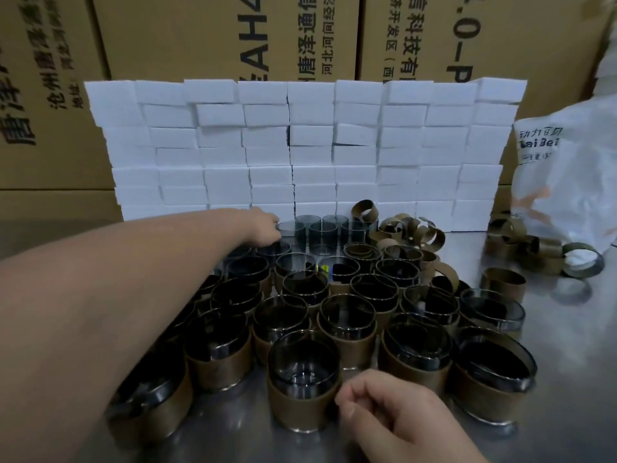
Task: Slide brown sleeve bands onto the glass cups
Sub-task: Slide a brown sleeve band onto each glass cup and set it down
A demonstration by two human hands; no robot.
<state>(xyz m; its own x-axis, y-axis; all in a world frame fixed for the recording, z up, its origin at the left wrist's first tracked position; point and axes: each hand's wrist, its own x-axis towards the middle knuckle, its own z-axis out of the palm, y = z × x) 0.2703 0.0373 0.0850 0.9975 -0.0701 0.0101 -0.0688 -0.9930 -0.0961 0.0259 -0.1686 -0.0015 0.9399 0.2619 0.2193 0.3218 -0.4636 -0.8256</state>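
Reaching the few bare cups [320,230] remaining, grip unclear, the left hand [263,227] stretches back while the right hand [397,409] curls empty beside many sleeved cups [302,404].

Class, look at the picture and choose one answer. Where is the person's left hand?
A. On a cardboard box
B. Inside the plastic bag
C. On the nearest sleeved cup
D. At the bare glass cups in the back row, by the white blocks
D: the left hand is stretched out to the bare glass cups, which stand just in front of the white blocks.
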